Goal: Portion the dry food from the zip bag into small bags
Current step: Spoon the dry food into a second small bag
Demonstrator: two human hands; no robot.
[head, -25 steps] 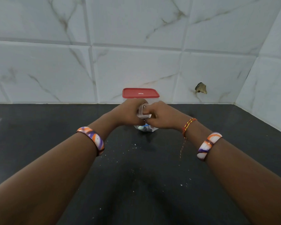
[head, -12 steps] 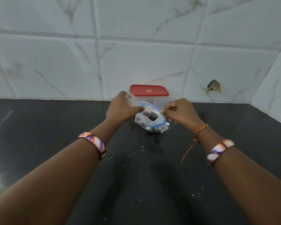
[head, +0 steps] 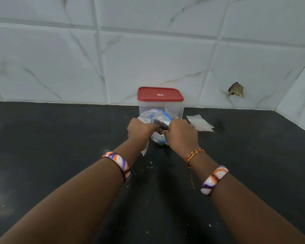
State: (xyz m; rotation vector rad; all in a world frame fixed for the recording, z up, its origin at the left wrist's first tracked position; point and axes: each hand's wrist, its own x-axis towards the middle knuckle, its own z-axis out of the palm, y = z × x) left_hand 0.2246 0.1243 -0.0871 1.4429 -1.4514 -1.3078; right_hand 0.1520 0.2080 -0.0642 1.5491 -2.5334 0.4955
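A clear zip bag (head: 159, 115) with a blue zip line stands open on the black counter (head: 60, 155), just in front of a lidded container. Brown dry food (head: 159, 128) shows at its mouth, between my hands. My left hand (head: 139, 129) is curled at the bag's left rim and holds a small clear bag (head: 145, 149), which hangs down below the fist. My right hand (head: 181, 133) is at the right side of the mouth, and its fingertips pinch at the brown bits. Both palms are hidden.
A clear container with a red lid (head: 160, 94) stands against the tiled wall right behind the zip bag. A few flat small bags (head: 199, 123) lie to its right. Pale crumbs dot the counter near my wrists. The wall corner closes in at the far right.
My hands were spread apart, pulling the zip bag's mouth open. They have come together over the mouth, and the small bag in my left hand now hangs below it.
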